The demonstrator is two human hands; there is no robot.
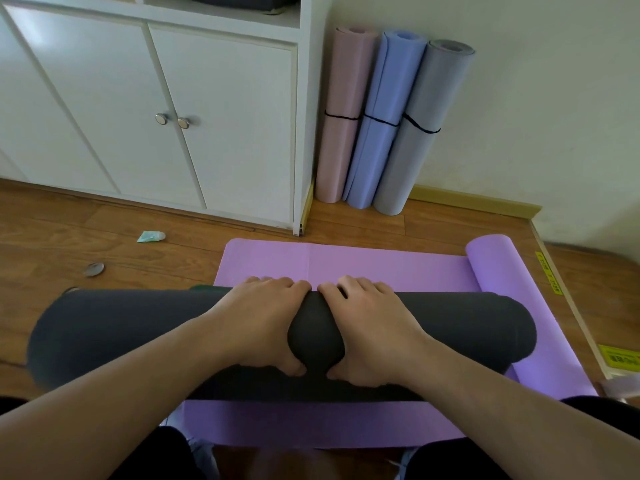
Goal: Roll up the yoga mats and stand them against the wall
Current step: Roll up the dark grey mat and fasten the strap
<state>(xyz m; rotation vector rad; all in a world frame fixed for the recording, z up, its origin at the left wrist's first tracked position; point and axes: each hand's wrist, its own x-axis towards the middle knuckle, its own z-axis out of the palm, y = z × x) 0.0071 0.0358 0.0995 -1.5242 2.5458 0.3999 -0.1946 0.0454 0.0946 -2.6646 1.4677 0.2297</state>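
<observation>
Dark grey mat (433, 327), thick matte foam cylinder, lies crosswise on the flat purple mat (346, 265) on the wood floor (104, 230). Left hand (263, 320) and right hand (374, 327) clamp its middle, fingers over the top, thumbs underneath, squeezing it narrower. Rolling looks finished; next likely lifting it upright beside the pink, blue and grey rolls (381, 133), black-banded, leaning at the wall (536, 116). Purple mat's right end is curled.

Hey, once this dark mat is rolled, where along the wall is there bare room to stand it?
Free: the wall stretch right of the grey rolled mat, above the yellow baseboard. Crowded: the corner by the white cabinet, filled by the pink rolled mat, blue rolled mat and the grey one. Both hands grip the dark mat.
</observation>
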